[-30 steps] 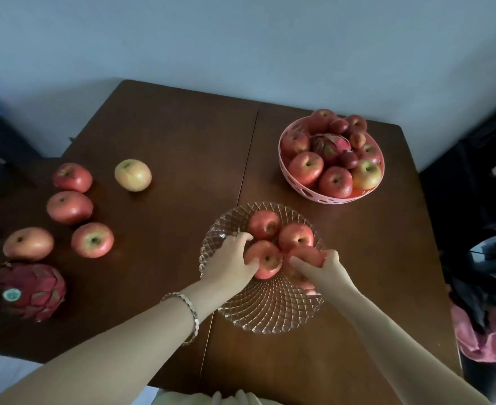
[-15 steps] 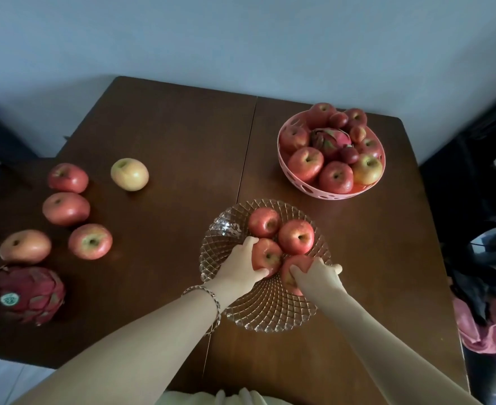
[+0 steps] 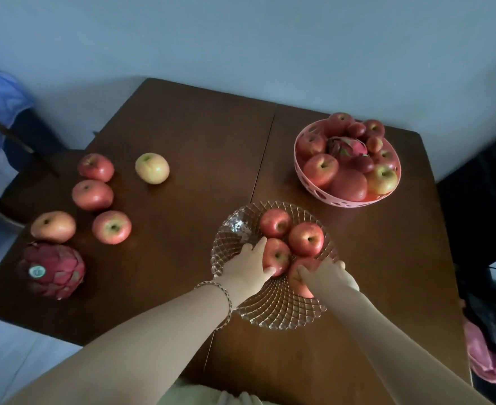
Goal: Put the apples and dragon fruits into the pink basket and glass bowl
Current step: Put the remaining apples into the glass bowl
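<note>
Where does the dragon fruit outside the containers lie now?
In the head view, the dragon fruit lies on the wooden table near its front left corner, just in front of a pale orange apple, far left of the glass bowl.

glossy wood table (image 3: pixel 182 135); faceted glass bowl (image 3: pixel 281 314); perforated plastic basket (image 3: pixel 322 197).

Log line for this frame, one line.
stage: filling glass bowl | left hand: grips near-left apple | right hand: grips near-right apple | table: five loose apples, one dragon fruit
</note>
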{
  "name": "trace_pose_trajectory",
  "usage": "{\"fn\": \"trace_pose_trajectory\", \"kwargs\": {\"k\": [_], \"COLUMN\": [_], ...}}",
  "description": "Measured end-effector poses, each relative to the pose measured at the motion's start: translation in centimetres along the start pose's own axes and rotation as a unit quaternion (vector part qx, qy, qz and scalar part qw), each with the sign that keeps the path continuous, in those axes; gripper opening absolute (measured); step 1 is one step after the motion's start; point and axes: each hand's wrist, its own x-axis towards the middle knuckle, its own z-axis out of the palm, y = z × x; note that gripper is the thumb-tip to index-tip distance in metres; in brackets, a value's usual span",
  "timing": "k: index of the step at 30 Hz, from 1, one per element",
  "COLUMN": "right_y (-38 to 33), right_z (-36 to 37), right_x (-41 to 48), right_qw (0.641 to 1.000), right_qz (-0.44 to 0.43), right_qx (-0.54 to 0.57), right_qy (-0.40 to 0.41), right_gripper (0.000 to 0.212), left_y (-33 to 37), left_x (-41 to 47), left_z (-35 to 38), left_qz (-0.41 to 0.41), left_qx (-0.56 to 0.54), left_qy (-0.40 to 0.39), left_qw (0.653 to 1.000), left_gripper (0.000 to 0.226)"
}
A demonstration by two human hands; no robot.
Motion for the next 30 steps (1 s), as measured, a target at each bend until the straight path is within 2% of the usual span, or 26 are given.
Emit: {"fn": "trace_pose_trajectory", "kwargs": {"k": [2, 7, 10, 12, 14, 16, 20, 24, 27, 30], "right_y": [-1.1, -6.6, -11.8, -15.2, -19.6, -23.3, -31.6, -36.7, -37.7, -36.9], "right_z": [-0.9, -2.7, -1.5, 0.0, 2.2, 4.3, 8.1, 11.3, 12.7, 12.5], "right_x": [-1.2, -4.8, -6.1, -6.2, -6.1, -6.0, -5.9, -5.5, -4.8, -4.2], "right_qw": [0.997, 0.971, 0.941, 0.928, 0.927, 0.927, 0.932, 0.952, 0.961, 0.965], "right_qz": [-0.054, -0.227, -0.331, -0.366, -0.37, -0.37, -0.359, -0.301, -0.269, -0.251], "right_qx": [-0.038, -0.001, 0.06, 0.066, 0.064, 0.059, 0.028, 0.01, 0.015, 0.031], "right_qy": [0.038, 0.077, 0.039, 0.004, -0.02, -0.038, -0.036, -0.058, -0.064, -0.068], "right_gripper": [0.066, 0.042, 0.034, 0.036, 0.04, 0.047, 0.072, 0.088, 0.084, 0.078], "left_y": [-0.4, -4.8, -10.1, -13.5, -17.6, -20.8, -27.3, -31.9, -33.9, -34.4], "left_x": [-0.6, -1.8, -1.8, -1.6, -1.5, -1.4, -0.8, 0.1, 0.7, 1.1], "left_z": [-1.3, -7.0, -10.7, -12.6, -14.6, -16.1, -18.7, -18.9, -18.3, -18.1], "left_qz": [0.006, 0.045, 0.012, -0.019, -0.051, -0.105, -0.217, -0.303, -0.312, -0.297], "left_qx": [-0.016, -0.044, -0.034, -0.03, -0.007, 0.033, 0.115, 0.091, 0.054, 0.065], "left_qy": [0.035, 0.153, 0.192, 0.212, 0.21, 0.173, 0.102, 0.053, -0.009, -0.021], "left_qw": [0.999, 0.986, 0.981, 0.977, 0.976, 0.979, 0.964, 0.947, 0.948, 0.952], "left_gripper": [0.063, 0.028, 0.025, 0.026, 0.03, 0.039, 0.058, 0.072, 0.076, 0.073]}}
